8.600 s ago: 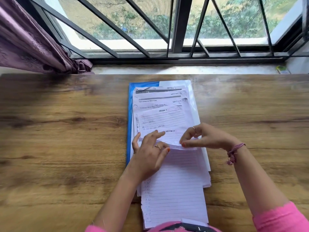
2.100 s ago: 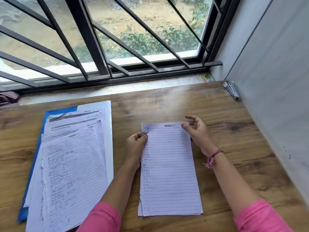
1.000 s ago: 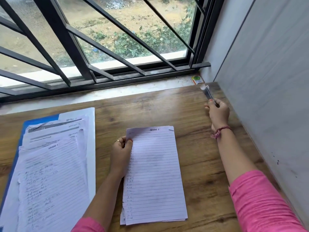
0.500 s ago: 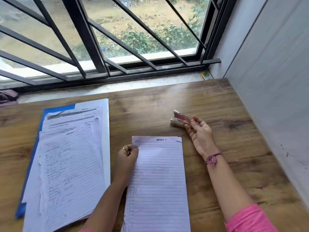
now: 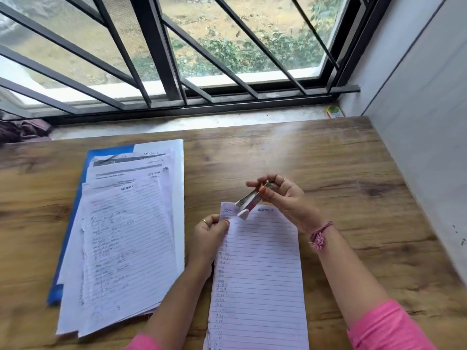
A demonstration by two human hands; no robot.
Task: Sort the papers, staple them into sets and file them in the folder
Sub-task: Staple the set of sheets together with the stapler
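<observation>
Papers for the first set (image 5: 257, 274) lie lengthwise near the six o'clock edge of the wooden table (image 5: 341, 173), top edge toward twelve. The left hand (image 5: 209, 236) pinches their upper left margin, fingers curled on the sheet. The right hand (image 5: 283, 198), fingers clamped round a small stapler (image 5: 249, 202), aims its mouth toward eight o'clock over the top left corner. Square the edges first, slide the corner fully into the mouth, keep the pinch firm, then squeeze once. At nine o'clock the unsorted stack (image 5: 126, 236) rests on the blue folder (image 5: 75, 223).
</observation>
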